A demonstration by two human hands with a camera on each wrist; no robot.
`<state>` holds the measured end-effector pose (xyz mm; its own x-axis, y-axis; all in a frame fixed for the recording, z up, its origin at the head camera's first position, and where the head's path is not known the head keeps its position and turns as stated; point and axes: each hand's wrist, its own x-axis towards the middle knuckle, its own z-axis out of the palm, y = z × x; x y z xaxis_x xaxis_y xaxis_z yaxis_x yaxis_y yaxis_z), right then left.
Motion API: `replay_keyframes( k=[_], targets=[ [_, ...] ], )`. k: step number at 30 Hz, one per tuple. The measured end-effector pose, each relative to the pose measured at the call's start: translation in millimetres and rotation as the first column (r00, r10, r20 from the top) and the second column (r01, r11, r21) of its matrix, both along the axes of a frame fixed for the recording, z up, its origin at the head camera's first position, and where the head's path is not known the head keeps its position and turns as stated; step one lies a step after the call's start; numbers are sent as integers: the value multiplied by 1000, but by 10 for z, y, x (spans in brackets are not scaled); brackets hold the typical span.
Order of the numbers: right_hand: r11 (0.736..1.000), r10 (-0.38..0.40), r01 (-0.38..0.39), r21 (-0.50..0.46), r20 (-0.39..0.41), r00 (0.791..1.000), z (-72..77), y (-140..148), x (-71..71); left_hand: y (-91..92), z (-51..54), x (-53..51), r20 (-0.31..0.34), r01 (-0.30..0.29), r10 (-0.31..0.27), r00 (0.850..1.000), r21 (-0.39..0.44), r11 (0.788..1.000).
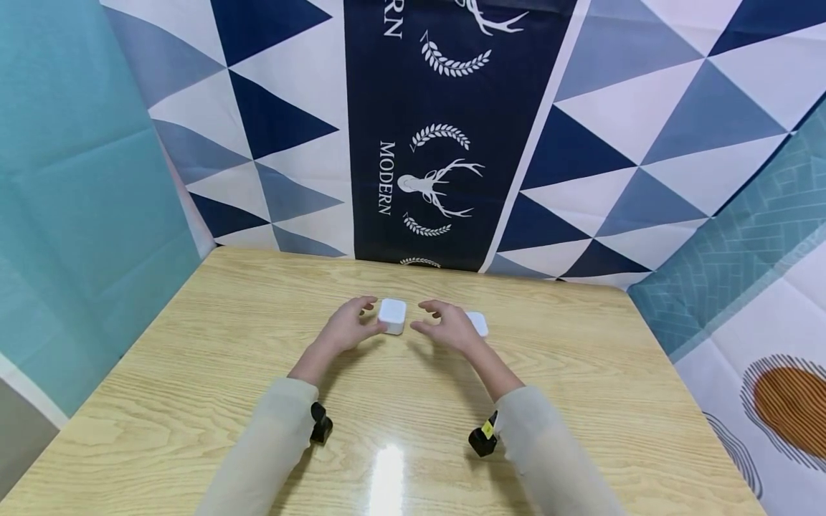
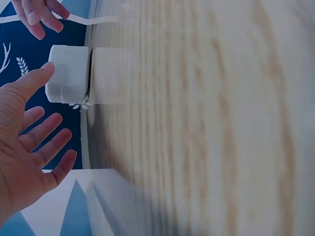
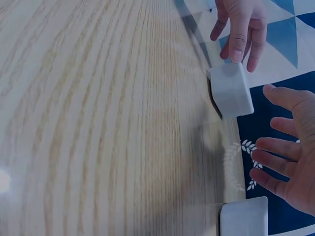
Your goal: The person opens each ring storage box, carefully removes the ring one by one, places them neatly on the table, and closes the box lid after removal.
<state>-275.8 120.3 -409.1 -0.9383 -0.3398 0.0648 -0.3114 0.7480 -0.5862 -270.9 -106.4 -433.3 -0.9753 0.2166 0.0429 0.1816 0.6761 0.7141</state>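
Note:
A white box (image 1: 392,316) with rounded corners stands on the wooden table. At its left side is my left hand (image 1: 347,326), thumb at the box's near left edge and fingers spread apart. In the left wrist view the left hand (image 2: 34,142) has its thumb tip over the white box (image 2: 68,73); whether it touches is hard to tell. My right hand (image 1: 448,326) is held to the right of the box, fingers relaxed and holding nothing. A second white piece (image 1: 478,323) lies just right of the right hand, partly hidden by it; the right wrist view shows this white piece (image 3: 244,218) below the right hand (image 3: 295,147).
The wooden table (image 1: 387,387) ends at a patterned cloth (image 1: 426,143) hanging behind it. A teal cloth (image 1: 84,179) hangs at the left, and printed fabric (image 1: 761,344) is at the right. Small black devices (image 1: 320,423) are on both wrists.

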Motion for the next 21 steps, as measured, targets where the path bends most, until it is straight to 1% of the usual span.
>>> replay_keyframes(
  k=[6, 14, 21],
  targets=[
    [1000, -2, 2, -4, 12, 1000, -29, -29, -3, 8, -23, 7, 9, -14, 14, 1000, 5, 1000],
    [999, -10, 11, -51, 14, 1000, -78, -78, -15, 21, -71, 7, 33, -29, 28, 999, 38, 999],
    [998, -27, 27, -50, 12, 1000, -111, -113, -18, 46, -82, -9, 47, -49, 46, 998, 61, 997]
  ],
)
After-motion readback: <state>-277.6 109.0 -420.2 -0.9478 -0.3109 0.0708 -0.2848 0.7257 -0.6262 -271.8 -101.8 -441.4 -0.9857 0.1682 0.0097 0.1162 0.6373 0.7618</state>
